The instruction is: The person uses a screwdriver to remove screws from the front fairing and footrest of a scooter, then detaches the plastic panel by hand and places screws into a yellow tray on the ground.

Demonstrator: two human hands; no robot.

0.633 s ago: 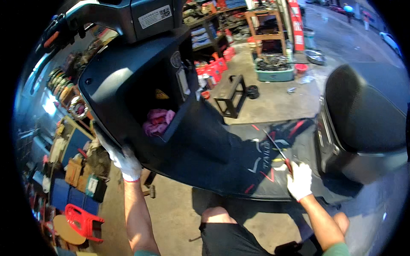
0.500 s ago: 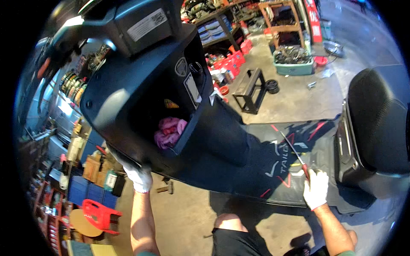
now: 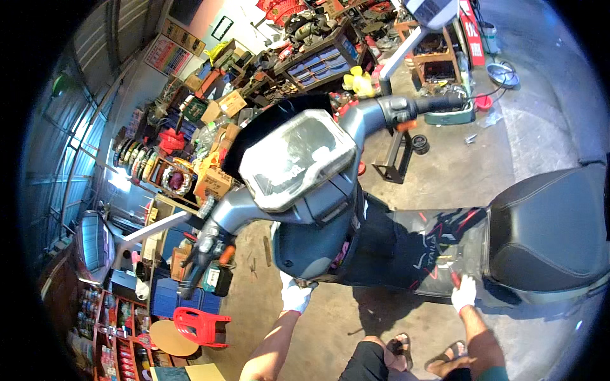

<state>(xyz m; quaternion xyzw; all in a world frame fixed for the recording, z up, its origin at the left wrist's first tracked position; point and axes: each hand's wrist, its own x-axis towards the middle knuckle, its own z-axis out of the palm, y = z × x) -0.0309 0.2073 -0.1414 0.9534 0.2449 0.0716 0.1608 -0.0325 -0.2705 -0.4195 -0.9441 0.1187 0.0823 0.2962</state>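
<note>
A dark blue scooter (image 3: 311, 251) stands across the view, its seat at the right. My left hand (image 3: 297, 297), in a white glove, grips the lower near edge of the front panel; its fingertips are partly hidden. My right hand (image 3: 464, 294), also gloved, is closed around the red handle of a screwdriver (image 3: 455, 279). That hand rests by the near edge of the black footboard mat (image 3: 406, 247), in front of the seat (image 3: 549, 235). The screwdriver's shaft is hard to make out against the mat. Within the front compartment, a bit of pink cloth (image 3: 341, 254) shows.
Handlebars with a display (image 3: 298, 159) and a mirror (image 3: 95, 244) rise over the front. A red plastic chair (image 3: 200, 327) and a round table (image 3: 173, 338) stand at the lower left. Beyond the scooter are a metal stool (image 3: 397, 159) and a green bin (image 3: 451, 116).
My view has risen and shifted, bringing the handlebars, display and mirrors into sight. Both hands stay at about the same places on the scooter, the right still holding the screwdriver.
</note>
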